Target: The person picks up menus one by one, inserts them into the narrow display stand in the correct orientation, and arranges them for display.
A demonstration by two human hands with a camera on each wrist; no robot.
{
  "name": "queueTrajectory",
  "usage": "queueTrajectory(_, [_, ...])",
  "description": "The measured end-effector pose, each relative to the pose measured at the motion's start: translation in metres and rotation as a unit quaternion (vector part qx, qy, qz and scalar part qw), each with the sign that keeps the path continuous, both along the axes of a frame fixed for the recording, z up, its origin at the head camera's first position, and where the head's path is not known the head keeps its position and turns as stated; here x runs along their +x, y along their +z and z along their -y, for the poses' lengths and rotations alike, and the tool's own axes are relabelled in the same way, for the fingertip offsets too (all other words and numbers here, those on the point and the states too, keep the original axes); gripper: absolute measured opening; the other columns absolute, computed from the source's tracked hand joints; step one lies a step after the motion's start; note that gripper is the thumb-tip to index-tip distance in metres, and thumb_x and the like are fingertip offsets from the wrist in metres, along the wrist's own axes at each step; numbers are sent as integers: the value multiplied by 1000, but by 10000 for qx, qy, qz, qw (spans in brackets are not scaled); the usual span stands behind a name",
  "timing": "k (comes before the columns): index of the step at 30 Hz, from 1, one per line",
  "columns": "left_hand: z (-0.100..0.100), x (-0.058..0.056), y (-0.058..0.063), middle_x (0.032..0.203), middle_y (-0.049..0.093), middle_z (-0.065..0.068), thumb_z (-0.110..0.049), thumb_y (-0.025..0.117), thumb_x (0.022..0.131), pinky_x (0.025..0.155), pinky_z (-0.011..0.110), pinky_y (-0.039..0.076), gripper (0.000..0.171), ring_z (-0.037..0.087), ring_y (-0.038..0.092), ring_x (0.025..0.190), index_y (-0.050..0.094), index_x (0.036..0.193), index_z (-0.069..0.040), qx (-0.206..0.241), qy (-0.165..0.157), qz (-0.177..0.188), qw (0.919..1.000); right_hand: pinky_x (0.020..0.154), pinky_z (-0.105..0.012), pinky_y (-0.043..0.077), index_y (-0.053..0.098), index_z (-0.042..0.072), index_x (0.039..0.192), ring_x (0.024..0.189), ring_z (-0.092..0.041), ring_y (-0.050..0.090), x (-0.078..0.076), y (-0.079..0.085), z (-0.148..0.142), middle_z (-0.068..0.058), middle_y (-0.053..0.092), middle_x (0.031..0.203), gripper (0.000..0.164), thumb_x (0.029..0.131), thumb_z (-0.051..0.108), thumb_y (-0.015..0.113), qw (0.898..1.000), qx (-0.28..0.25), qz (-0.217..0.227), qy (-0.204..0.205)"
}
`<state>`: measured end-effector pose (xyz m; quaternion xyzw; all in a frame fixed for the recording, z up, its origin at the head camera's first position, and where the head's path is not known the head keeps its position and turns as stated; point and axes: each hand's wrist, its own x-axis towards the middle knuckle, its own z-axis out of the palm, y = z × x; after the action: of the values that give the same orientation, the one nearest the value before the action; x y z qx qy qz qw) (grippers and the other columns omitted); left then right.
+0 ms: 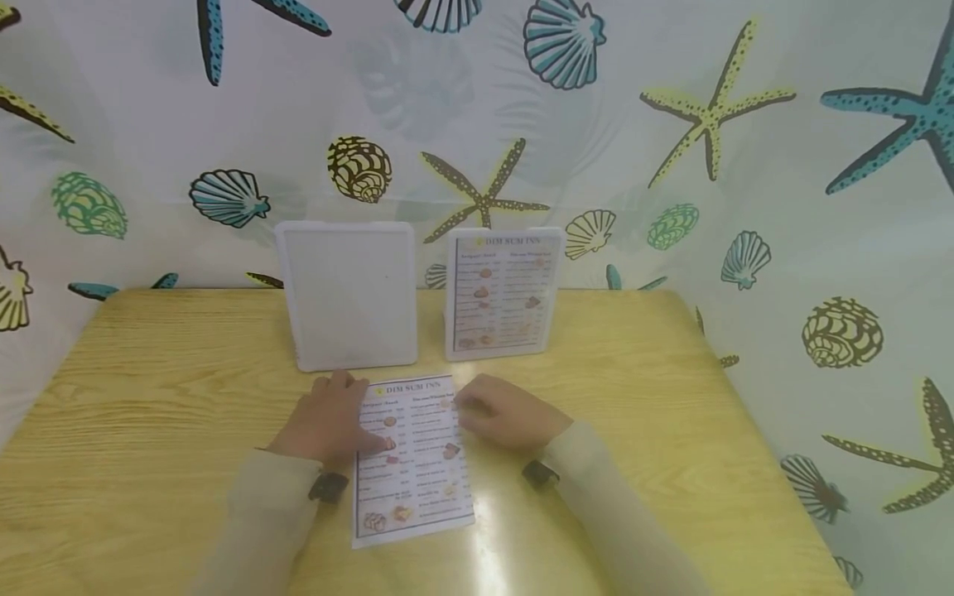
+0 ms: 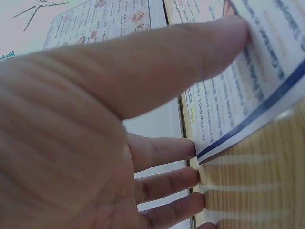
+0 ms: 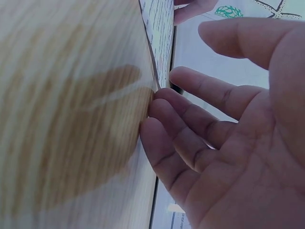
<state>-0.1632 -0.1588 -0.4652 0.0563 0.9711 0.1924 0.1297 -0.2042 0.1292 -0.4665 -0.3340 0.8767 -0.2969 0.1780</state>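
A printed menu sheet headed "DIM SUM INN" (image 1: 417,459) lies on the table in front of the person. At its left edge is my left hand (image 1: 324,418): the thumb (image 2: 219,40) reaches over the print, while the straight fingers (image 2: 167,179) touch the table by the sheet's corner. My right hand (image 1: 514,411) rests beside the sheet's upper right edge, fingers (image 3: 174,131) loosely bent with the tips at the tabletop and nothing in the palm. Behind the hands stands a white frame (image 1: 354,298) with a blank front.
To the right of the blank frame, a second white frame (image 1: 503,294) displays a matching menu. Both stand upright toward the back of the wood-grain table (image 1: 633,372). A white cloth (image 1: 298,108) printed with shells and starfish hangs behind and at the sides.
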Motion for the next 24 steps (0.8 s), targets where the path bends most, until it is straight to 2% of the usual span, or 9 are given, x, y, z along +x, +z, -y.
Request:
queueTrajectory(11, [-1, 0, 3, 145, 45, 28, -46, 88, 78, 111, 69, 38, 96, 49, 42, 131, 47, 150, 4, -4, -97, -34, 9999, 106, -30, 49, 66, 8, 130, 113, -12, 58, -1, -2, 1, 3, 64, 118, 30, 104, 22, 60, 9999, 59, -113, 38])
queueTrajectory(18, [-4, 0, 3, 137, 50, 25, -25, 81, 86, 103, 65, 45, 66, 44, 48, 120, 56, 140, 3, 26, -4, -128, 9999, 108, -30, 48, 65, 8, 131, 116, -13, 58, -2, -5, 0, 1, 64, 121, 31, 104, 23, 61, 9998, 120, -169, 64])
queueTrajectory(24, [-5, -2, 2, 135, 52, 25, -23, 81, 85, 101, 63, 47, 62, 43, 50, 118, 59, 137, 3, 124, 107, -164, 9997, 108, -30, 48, 65, 8, 132, 116, -14, 58, -3, -6, 1, 0, 64, 121, 31, 104, 22, 61, 9997, 145, -187, 68])
